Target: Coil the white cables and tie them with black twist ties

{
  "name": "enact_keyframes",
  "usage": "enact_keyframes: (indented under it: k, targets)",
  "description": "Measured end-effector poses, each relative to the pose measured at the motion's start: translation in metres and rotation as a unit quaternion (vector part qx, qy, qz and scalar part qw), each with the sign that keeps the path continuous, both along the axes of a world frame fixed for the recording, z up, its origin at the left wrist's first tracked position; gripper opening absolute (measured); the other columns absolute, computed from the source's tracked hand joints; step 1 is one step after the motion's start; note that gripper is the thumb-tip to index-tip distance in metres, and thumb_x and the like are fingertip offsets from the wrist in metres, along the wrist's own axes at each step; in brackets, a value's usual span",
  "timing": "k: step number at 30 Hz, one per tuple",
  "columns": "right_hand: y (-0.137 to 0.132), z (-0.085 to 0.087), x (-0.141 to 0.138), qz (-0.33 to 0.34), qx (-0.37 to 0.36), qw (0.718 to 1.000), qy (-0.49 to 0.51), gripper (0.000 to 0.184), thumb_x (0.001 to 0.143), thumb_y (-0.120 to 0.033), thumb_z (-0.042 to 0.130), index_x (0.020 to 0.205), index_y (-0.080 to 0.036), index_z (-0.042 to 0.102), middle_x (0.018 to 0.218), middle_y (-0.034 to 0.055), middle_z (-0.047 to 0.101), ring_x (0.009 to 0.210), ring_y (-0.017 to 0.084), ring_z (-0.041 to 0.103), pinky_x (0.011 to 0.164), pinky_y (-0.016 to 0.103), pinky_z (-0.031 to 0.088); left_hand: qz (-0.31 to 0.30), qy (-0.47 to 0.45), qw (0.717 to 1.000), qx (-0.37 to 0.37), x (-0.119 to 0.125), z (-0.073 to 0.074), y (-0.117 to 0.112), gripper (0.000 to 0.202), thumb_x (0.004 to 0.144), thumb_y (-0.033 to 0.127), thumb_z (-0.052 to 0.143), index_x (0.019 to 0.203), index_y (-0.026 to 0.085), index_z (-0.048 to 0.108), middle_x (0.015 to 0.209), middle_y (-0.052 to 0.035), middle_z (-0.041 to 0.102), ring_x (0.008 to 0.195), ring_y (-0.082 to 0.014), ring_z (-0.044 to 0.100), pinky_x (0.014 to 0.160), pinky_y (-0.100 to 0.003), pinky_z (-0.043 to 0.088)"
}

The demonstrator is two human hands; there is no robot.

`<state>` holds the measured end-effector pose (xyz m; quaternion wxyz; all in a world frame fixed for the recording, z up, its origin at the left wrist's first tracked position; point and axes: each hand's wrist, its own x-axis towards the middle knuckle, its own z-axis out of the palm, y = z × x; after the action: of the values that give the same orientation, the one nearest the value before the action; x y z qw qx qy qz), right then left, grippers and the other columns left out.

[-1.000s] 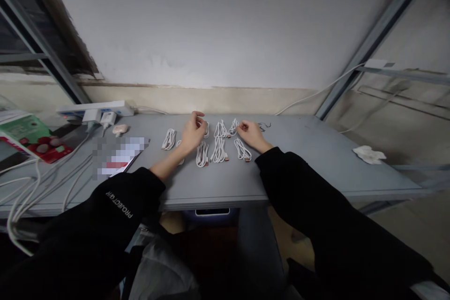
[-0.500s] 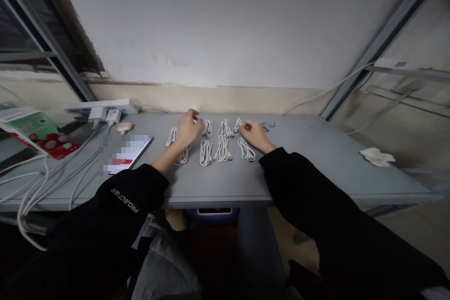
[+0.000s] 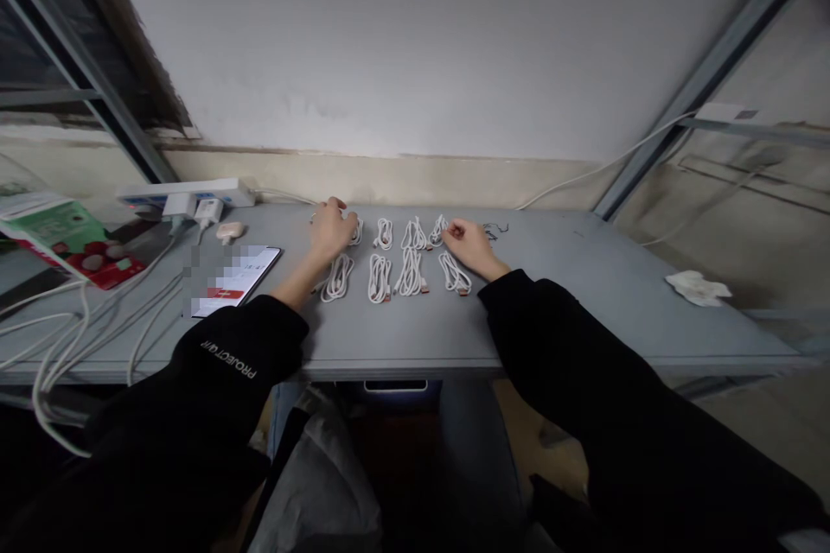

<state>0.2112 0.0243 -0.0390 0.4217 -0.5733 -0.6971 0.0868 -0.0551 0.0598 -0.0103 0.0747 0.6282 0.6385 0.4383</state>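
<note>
Several coiled white cables lie in two rows on the grey table. My left hand rests at the left end of the back row, fingers curled over a coiled cable there. My right hand sits at the right end of the rows, its fingers pinched on the back-row cable. A front-row cable lies just below that hand. Both arms wear black sleeves.
A phone lies left of the cables. Behind it are a white power strip with plugged chargers and a small pink earbud case. Loose white cords hang off the left edge. A crumpled tissue sits far right.
My left hand has moved left along the back row, uncovering the cables it hid. My right hand has stayed in place. The camera has shifted slightly.
</note>
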Motion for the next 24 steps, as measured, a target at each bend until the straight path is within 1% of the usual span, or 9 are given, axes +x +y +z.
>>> enact_keyframes:
  k: [2, 4, 7, 10, 12, 17, 24]
  targets:
    - [-0.001, 0.001, 0.000, 0.003, -0.001, 1.000, 0.003, 0.022, 0.077, -0.028, 0.054, 0.060, -0.022, 0.042, 0.056, -0.0023, 0.045, 0.057, 0.014, 0.043, 0.060, 0.028, 0.031, 0.019, 0.026, 0.999, -0.021, -0.001, 0.003, -0.003, 0.015, 0.078, 0.026, 0.056, 0.091, 0.019, 0.054, 0.103, -0.0174, 0.061, 0.104, -0.0345, 0.059, 0.093, -0.051, 0.041]
    - [-0.001, 0.001, -0.001, 0.006, -0.004, 1.000, 0.006, 0.023, 0.077, -0.029, 0.054, 0.060, -0.022, 0.042, 0.055, -0.0025, 0.044, 0.056, 0.014, 0.042, 0.059, 0.028, 0.030, 0.048, 0.064, 0.995, -0.054, -0.001, 0.006, -0.006, 0.025, 0.079, 0.028, 0.054, 0.101, 0.017, 0.056, 0.113, -0.0206, 0.060, 0.110, -0.0355, 0.058, 0.094, -0.051, 0.042]
    - [-0.002, 0.001, -0.001, 0.005, -0.005, 1.000, 0.005, 0.024, 0.077, -0.028, 0.055, 0.059, -0.021, 0.041, 0.054, -0.0030, 0.043, 0.055, 0.013, 0.040, 0.058, 0.028, 0.028, 0.082, 0.127, 0.981, -0.118, -0.001, 0.010, -0.009, 0.041, 0.081, 0.033, 0.051, 0.118, 0.013, 0.055, 0.127, -0.0230, 0.056, 0.119, -0.0362, 0.055, 0.098, -0.049, 0.041]
    - [0.000, 0.000, 0.000, 0.007, -0.004, 1.000, 0.005, 0.024, 0.077, -0.027, 0.055, 0.059, -0.021, 0.041, 0.054, -0.0036, 0.043, 0.055, 0.013, 0.040, 0.058, 0.027, 0.028, 0.084, 0.162, 0.968, -0.170, -0.001, 0.009, -0.010, 0.053, 0.081, 0.036, 0.051, 0.127, 0.009, 0.052, 0.135, -0.0251, 0.052, 0.125, -0.0375, 0.051, 0.100, -0.047, 0.041]
    - [0.001, -0.001, 0.000, 0.009, -0.006, 1.000, 0.007, 0.024, 0.077, -0.027, 0.056, 0.059, -0.021, 0.042, 0.053, -0.0038, 0.042, 0.055, 0.013, 0.040, 0.058, 0.027, 0.028, 0.076, 0.177, 0.964, -0.186, -0.001, 0.007, -0.009, 0.056, 0.081, 0.037, 0.050, 0.128, 0.007, 0.052, 0.136, -0.0271, 0.051, 0.126, -0.0389, 0.050, 0.101, -0.048, 0.040]
    - [0.002, -0.001, 0.000, 0.001, -0.010, 1.000, 0.009, 0.024, 0.076, -0.025, 0.058, 0.058, -0.021, 0.042, 0.054, -0.0036, 0.043, 0.055, 0.013, 0.041, 0.058, 0.027, 0.028, 0.065, 0.200, 0.959, -0.190, -0.003, 0.002, -0.005, 0.058, 0.082, 0.038, 0.047, 0.128, 0.004, 0.052, 0.135, -0.0284, 0.051, 0.126, -0.0395, 0.050, 0.101, -0.050, 0.039]
    - [0.002, -0.002, -0.001, 0.012, -0.017, 1.000, 0.013, 0.023, 0.077, -0.026, 0.057, 0.058, -0.021, 0.044, 0.055, -0.0031, 0.045, 0.055, 0.013, 0.041, 0.058, 0.028, 0.030, 0.062, 0.207, 0.955, -0.202, -0.004, -0.001, -0.002, 0.061, 0.080, 0.040, 0.047, 0.129, 0.004, 0.051, 0.138, -0.0285, 0.049, 0.127, -0.0397, 0.049, 0.103, -0.050, 0.038]
